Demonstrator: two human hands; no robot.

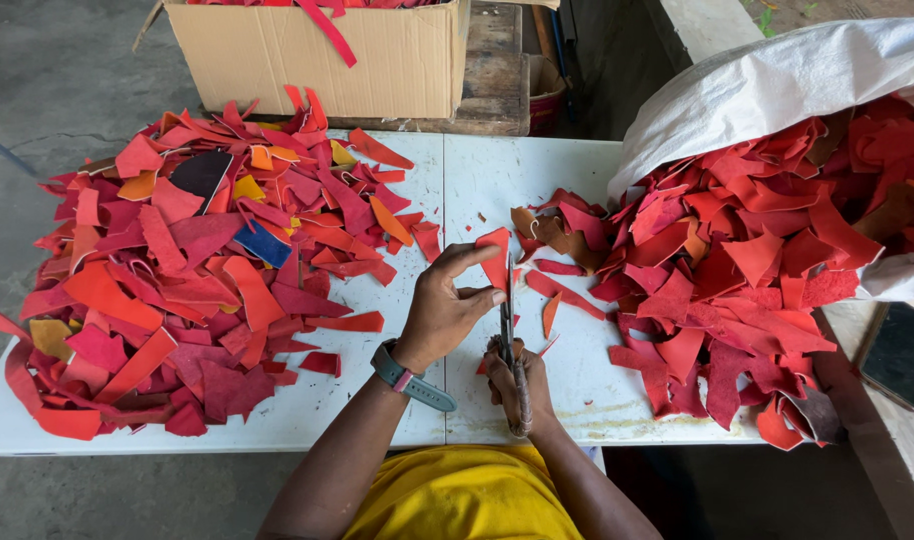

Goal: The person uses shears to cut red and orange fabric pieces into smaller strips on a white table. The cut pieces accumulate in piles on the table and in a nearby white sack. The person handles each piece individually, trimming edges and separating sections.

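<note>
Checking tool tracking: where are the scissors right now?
Head view, near the table's front edge at centre: the scissors are in the right hand, blades on a red scrap held by the left hand.

Left hand (442, 310) fingers pinched; right hand (514, 383) apparently fisted, close below.

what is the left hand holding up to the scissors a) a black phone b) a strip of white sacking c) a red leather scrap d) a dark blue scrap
c: the left hand pinches a small red leather scrap against the blades of the metal scissors, which the right hand grips by the handles over the white table.
</note>
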